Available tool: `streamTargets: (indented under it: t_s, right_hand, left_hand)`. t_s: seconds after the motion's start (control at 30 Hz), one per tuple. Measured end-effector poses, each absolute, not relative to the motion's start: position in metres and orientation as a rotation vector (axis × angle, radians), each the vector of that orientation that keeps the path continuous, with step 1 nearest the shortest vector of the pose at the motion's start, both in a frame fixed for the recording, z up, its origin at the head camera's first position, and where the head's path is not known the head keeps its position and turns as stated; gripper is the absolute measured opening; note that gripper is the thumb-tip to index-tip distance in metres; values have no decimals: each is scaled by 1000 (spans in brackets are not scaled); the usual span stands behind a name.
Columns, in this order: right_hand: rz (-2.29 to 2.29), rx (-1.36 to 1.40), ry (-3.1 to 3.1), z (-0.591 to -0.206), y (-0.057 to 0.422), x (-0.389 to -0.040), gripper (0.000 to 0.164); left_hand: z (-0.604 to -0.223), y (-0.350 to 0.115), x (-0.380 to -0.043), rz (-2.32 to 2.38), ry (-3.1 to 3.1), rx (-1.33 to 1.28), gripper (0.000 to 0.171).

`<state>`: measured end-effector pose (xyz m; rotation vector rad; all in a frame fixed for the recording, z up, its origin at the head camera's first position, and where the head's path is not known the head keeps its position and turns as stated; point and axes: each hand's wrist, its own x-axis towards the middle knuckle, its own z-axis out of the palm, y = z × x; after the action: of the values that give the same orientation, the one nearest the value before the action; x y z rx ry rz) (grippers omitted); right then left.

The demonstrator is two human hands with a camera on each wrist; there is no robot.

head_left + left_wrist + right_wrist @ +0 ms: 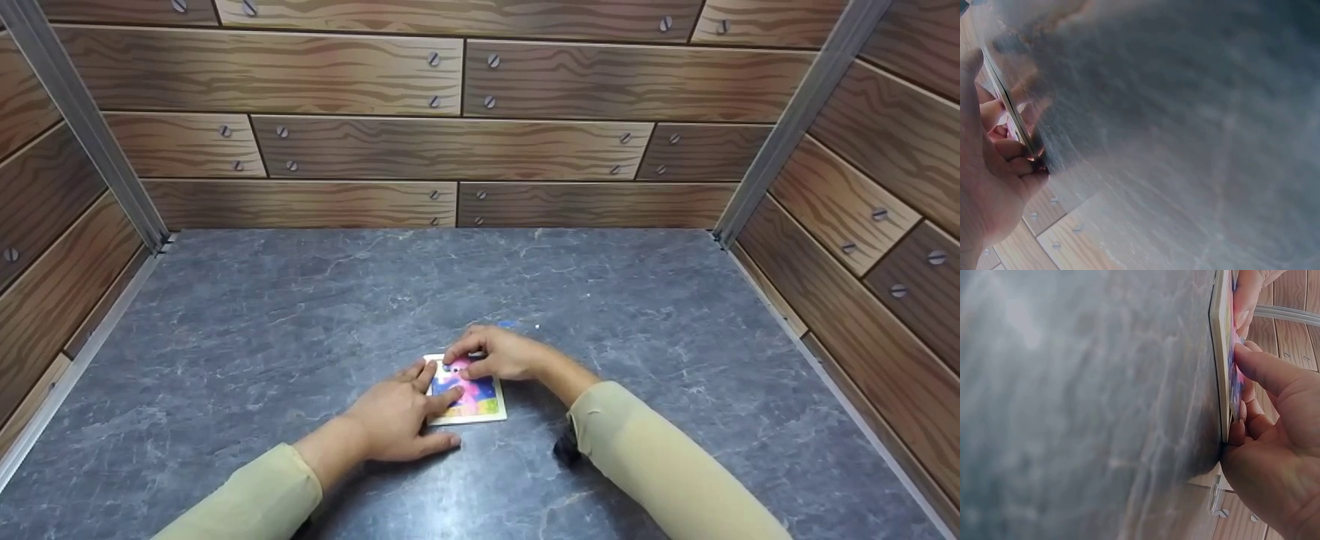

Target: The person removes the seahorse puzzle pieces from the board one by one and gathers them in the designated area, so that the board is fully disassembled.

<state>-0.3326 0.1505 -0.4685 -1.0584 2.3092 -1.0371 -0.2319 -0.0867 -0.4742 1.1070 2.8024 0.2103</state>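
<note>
A small square picture puzzle board (487,411), pale-edged with a pink figure on blue and yellow, lies flat on the table. Across its left side rests my left hand (397,420), fingers spread and fairly straight, the index finger on the picture and the thumb on the tabletop. At the board's upper part my right hand (501,354) pinches a colourful puzzle piece (1235,394) between thumb and fingers. In the right wrist view that piece stands slightly proud of the board's edge (1220,365). Fingers hide much of the picture's top.
Just beyond my right hand lies a small flat blue piece (507,323), with a tiny white speck (537,326) beside it. The grey marbled table (300,300) is enclosed by wood-print walls (360,146) with metal corner posts (795,112).
</note>
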Motion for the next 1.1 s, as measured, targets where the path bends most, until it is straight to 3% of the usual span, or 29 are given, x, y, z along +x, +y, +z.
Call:
streamTargets:
  t_s: [0.3, 0.7, 1.1]
  right_hand:
    - [-1037, -1078, 2313, -469, 152, -332, 29]
    - [-1009, -1022, 2239, -466, 157, -336, 46]
    - [-1002, -1018, 2229, -463, 158, -336, 49]
  left_hand:
    - [-474, -87, -232, 215, 2810, 1110, 77]
    - [-475, -87, -232, 199, 2810, 1132, 77]
    - [-475, -87, -232, 216, 2818, 1124, 76]
